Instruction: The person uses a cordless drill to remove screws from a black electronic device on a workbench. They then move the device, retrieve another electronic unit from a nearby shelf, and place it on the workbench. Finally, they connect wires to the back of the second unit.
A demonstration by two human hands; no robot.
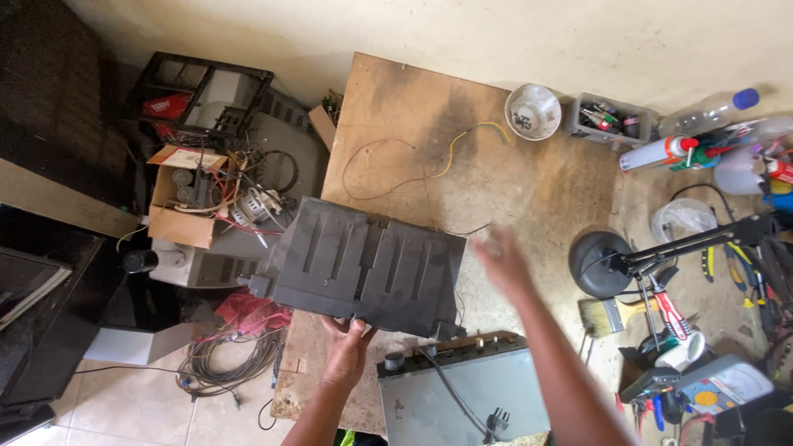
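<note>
Head camera looks straight down on a worn brown plywood tabletop [529, 190] stained dark near its far edge. The left hand [347, 343] grips the near edge of a dark grey slotted plastic housing panel [363, 266], fingers curled under and thumb over the rim, so the panel is held tilted above the tabletop's left edge, apparently to keep it off the clutter below. The right hand [500, 260] is open, fingers spread and blurred, just beside the panel's right edge without touching it.

At the near edge lies a grey metal chassis box [462, 396] with knobs along its top and a black cable with a plug resting on it. A thin yellow and brown wire [413, 161] loops across the middle of the tabletop. Toward the far right corner sit a white bowl [533, 111] and a small grey parts tray [607, 120]. Off the right edge stands a black round-based lamp arm [644, 260], with a flat paintbrush [611, 314] near it. Off the left edge, an open cardboard box of wires [198, 194] rests on grey equipment.
</note>
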